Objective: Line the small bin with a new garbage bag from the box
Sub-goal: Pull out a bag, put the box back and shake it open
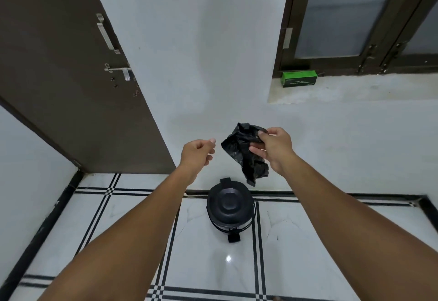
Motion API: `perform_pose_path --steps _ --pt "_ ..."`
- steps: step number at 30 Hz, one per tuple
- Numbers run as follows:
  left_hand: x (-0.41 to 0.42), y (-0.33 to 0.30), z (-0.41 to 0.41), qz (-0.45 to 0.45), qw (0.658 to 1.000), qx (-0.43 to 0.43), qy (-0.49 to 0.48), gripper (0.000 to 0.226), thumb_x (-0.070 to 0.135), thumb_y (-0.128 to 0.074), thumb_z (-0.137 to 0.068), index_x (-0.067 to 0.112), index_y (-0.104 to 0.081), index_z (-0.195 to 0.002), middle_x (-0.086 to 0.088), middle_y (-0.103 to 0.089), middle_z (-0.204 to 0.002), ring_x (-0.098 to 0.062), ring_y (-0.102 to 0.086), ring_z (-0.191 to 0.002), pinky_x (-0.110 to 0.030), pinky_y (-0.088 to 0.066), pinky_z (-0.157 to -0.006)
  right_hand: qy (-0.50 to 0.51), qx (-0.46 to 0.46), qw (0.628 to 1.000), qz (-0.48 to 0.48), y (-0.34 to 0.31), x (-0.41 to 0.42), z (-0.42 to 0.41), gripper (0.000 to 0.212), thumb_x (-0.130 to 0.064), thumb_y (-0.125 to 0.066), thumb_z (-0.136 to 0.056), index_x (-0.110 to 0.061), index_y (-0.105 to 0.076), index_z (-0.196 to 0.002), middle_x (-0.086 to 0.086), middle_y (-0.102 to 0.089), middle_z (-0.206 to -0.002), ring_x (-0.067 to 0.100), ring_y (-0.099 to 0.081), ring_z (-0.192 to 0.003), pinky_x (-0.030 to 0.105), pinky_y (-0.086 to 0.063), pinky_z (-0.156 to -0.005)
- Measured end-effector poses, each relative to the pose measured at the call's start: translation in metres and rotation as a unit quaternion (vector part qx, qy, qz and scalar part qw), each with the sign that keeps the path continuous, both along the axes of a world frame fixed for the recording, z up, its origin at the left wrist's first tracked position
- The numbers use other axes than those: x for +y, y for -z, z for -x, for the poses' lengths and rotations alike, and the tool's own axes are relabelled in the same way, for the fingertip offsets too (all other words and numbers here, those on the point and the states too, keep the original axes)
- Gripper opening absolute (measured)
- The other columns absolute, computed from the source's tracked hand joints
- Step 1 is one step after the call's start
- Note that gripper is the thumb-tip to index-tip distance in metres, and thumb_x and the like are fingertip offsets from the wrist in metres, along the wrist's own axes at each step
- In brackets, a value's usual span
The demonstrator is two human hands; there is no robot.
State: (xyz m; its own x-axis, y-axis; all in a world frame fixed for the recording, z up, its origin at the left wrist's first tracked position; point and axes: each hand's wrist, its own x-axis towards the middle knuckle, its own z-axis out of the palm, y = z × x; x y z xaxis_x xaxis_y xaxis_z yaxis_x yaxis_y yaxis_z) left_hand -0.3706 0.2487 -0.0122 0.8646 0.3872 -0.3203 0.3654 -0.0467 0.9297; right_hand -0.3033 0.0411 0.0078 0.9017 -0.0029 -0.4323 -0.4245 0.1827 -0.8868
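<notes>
The small black bin (230, 208) stood lid-closed on the tiled floor (213, 265). Above it, the right hand (272, 149) pinched a crumpled black garbage bag (239, 149), while the left hand (198, 152) hung loosely curled and empty beside it. Farther off, the green box (299, 78) lay on the window ledge (355, 87).

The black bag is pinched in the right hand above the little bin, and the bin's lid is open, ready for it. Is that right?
Not quite. The head view shows the black bag pinched in the right hand above the bin, but the bin's lid is closed, not open.
</notes>
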Motion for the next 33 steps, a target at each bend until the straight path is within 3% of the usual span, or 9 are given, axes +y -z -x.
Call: perform_pose_path --steps 3,6,11,15,19,23,27,30,33 --pt "-0.009 -0.001 -0.004 -0.047 0.998 -0.009 0.029 0.054 0.060 -0.071 -0.088 0.007 -0.066 -0.079 -0.001 -0.063 -0.073 -0.015 -0.052 -0.063 -0.028 -0.049 -0.065 -0.072 0.011 0.997 0.018 0.001 0.001 -0.005 0.015 -0.008 -0.054 -0.104 -0.008 -0.062 -0.117 0.012 -0.066 -0.102 0.021 -0.067 -0.072 0.034 -0.064 -0.072" --pt "-0.026 -0.006 -0.014 -0.114 0.988 0.019 0.099 0.055 0.063 -0.070 -0.087 0.010 -0.076 -0.076 0.001 -0.065 -0.064 -0.014 -0.053 -0.059 -0.025 -0.045 -0.060 -0.144 0.003 0.989 0.029 0.001 0.001 -0.012 0.019 -0.010 -0.053 -0.105 -0.005 -0.067 -0.118 0.011 -0.066 -0.099 0.020 -0.062 -0.074 0.030 -0.061 -0.068" --pt "-0.043 -0.018 -0.035 -0.082 0.989 0.085 0.088 0.062 0.069 -0.053 -0.094 0.012 -0.076 -0.103 -0.005 -0.076 -0.091 -0.019 -0.064 -0.076 -0.029 -0.050 -0.071 -0.225 -0.012 0.974 -0.021 0.005 -0.005 -0.031 0.012 -0.013 -0.062 -0.101 -0.003 -0.067 -0.104 0.013 -0.066 -0.092 0.017 -0.060 -0.063 0.033 -0.061 -0.073" --pt "-0.045 -0.015 -0.044 -0.033 0.994 0.086 0.063 0.033 0.044 -0.069 -0.096 0.012 -0.075 -0.103 -0.004 -0.072 -0.098 -0.019 -0.066 -0.084 -0.028 -0.050 -0.075 -0.288 -0.040 0.956 0.031 0.013 -0.012 -0.038 0.023 -0.028 -0.075 -0.092 -0.015 -0.059 -0.081 0.005 -0.068 -0.083 0.014 -0.062 -0.066 0.029 -0.059 -0.074" --pt "-0.038 -0.009 -0.054 -0.012 0.997 0.076 0.025 0.012 0.019 -0.071 -0.096 0.014 -0.068 -0.086 -0.008 -0.070 -0.090 -0.019 -0.065 -0.073 -0.031 -0.060 -0.076 -0.257 -0.043 0.963 0.062 0.018 -0.012 -0.043 0.032 -0.032 -0.078 -0.088 -0.018 -0.054 -0.073 0.006 -0.067 -0.085 0.017 -0.062 -0.077 0.028 -0.059 -0.073" --pt "-0.027 -0.012 -0.062 0.015 0.999 0.039 -0.017 0.009 0.006 -0.066 -0.093 0.008 -0.060 -0.086 -0.014 -0.071 -0.091 -0.025 -0.070 -0.075 -0.030 -0.064 -0.074 -0.098 -0.061 0.985 0.125 0.019 -0.007 -0.054 0.037 -0.009 -0.073 -0.088 -0.015 -0.043 -0.068 0.011 -0.059 -0.080 0.026 -0.067 -0.079 0.041 -0.063 -0.083" --pt "-0.018 -0.017 -0.072 -0.014 1.000 0.002 -0.009 0.015 -0.003 -0.064 -0.091 0.012 -0.062 -0.090 -0.010 -0.066 -0.095 -0.024 -0.070 -0.084 -0.029 -0.062 -0.074 -0.060 -0.049 0.990 0.119 0.011 0.008 -0.060 0.022 0.009 -0.054 -0.087 -0.012 -0.052 -0.087 0.014 -0.069 -0.100 0.028 -0.069 -0.094 0.044 -0.062 -0.086" --pt "-0.008 -0.023 -0.073 -0.024 0.999 -0.006 0.023 0.024 -0.004 -0.060 -0.091 0.018 -0.067 -0.100 -0.008 -0.064 -0.092 -0.022 -0.068 -0.087 -0.036 -0.062 -0.086 -0.095 0.006 0.994 0.048 0.004 0.021 -0.061 0.033 0.010 -0.046 -0.091 -0.012 -0.054 -0.115 0.015 -0.066 -0.102 0.026 -0.062 -0.083 0.039 -0.060 -0.080" --pt "0.002 -0.022 -0.073 -0.054 0.998 -0.003 0.027 0.030 -0.005 -0.055 -0.091 0.013 -0.073 -0.107 -0.006 -0.066 -0.088 -0.019 -0.064 -0.081 -0.029 -0.057 -0.075 -0.110 0.031 0.993 -0.015 -0.005 0.034 -0.055 0.042 0.010 -0.031 -0.093 -0.007 -0.054 -0.123 0.017 -0.059 -0.099 0.027 -0.056 -0.082 0.038 -0.054 -0.070"
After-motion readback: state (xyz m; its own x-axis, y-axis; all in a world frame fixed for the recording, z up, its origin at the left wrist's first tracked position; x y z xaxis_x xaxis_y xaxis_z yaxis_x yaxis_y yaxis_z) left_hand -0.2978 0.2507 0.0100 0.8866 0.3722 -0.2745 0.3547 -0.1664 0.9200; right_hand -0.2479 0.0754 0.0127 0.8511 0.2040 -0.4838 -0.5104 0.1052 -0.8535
